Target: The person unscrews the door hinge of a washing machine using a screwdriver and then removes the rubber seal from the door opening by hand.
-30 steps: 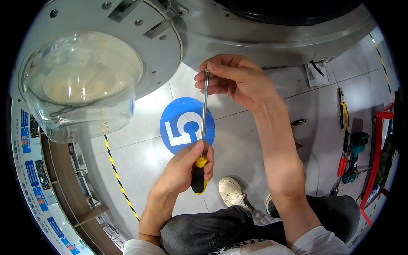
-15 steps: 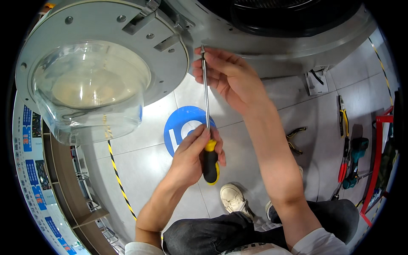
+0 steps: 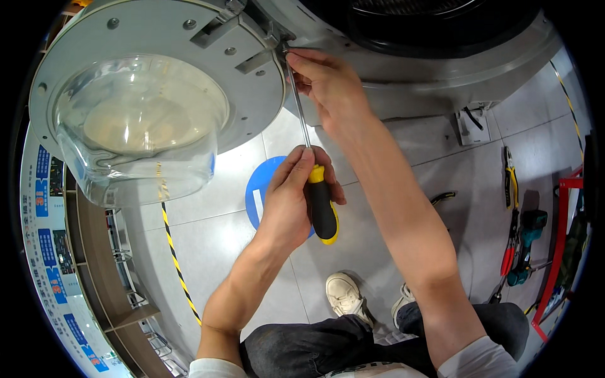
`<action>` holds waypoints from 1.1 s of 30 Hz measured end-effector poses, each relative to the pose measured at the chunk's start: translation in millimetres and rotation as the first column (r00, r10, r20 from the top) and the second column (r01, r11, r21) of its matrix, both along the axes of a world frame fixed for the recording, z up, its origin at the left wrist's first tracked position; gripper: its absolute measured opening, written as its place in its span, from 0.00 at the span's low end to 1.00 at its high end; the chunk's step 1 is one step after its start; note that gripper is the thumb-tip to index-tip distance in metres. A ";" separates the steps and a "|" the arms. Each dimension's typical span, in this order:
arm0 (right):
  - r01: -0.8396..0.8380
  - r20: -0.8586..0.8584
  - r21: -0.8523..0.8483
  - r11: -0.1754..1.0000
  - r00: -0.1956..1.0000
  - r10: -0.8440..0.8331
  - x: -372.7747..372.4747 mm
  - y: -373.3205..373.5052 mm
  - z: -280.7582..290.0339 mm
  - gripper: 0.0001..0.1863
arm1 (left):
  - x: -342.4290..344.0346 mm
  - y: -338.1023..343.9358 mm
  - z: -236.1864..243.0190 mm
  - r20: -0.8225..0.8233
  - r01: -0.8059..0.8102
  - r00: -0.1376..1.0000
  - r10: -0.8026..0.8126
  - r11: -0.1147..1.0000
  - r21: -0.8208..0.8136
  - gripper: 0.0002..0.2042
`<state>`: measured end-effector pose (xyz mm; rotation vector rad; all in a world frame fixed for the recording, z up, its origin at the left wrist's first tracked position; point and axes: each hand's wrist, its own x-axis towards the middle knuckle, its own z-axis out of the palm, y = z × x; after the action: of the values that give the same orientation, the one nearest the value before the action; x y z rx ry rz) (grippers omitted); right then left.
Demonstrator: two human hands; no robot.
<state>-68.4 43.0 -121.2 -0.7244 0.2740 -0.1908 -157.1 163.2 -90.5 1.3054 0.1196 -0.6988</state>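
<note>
In the left hand is a screwdriver, its tip pinched by the right hand, beside the hinge of the round door. This looks like lining up; the next move wants a straight, steady shaft.

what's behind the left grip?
Part of a blue floor disc with a white marking shows beside it. The left grip, around the screwdriver, covers much of the disc; that portion can't be seen.
</note>
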 end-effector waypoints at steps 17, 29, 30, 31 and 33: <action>0.022 0.031 0.026 0.999 0.999 -0.023 5.4 -1.0 2.2 0.10 | 14.7 11.2 8.2 0.040 0.033 0.999 -0.034 0.999 0.031 0.12; 0.074 0.007 0.057 0.996 0.997 -0.075 6.0 2.2 11.6 0.09 | 14.6 16.6 7.4 -0.103 0.095 0.988 -0.116 0.978 -0.185 0.21; 0.081 0.000 0.067 0.994 0.997 -0.082 7.2 3.0 11.6 0.09 | 13.1 18.6 5.4 -0.106 0.111 0.985 -0.139 0.965 -0.237 0.21; 0.089 -0.008 0.078 0.993 0.996 -0.088 8.1 3.3 12.1 0.09 | 15.4 26.2 -1.6 -0.133 0.185 0.961 -0.240 0.924 -0.335 0.22; 0.087 -0.014 0.077 0.993 0.996 -0.086 7.8 6.4 16.2 0.08 | 11.3 41.6 -15.0 -0.175 0.259 0.928 -0.329 0.907 -0.332 0.23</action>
<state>-60.6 49.5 -105.0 -0.6370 0.3215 -0.2570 -145.8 204.8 -105.6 0.9507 -0.0041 -1.0848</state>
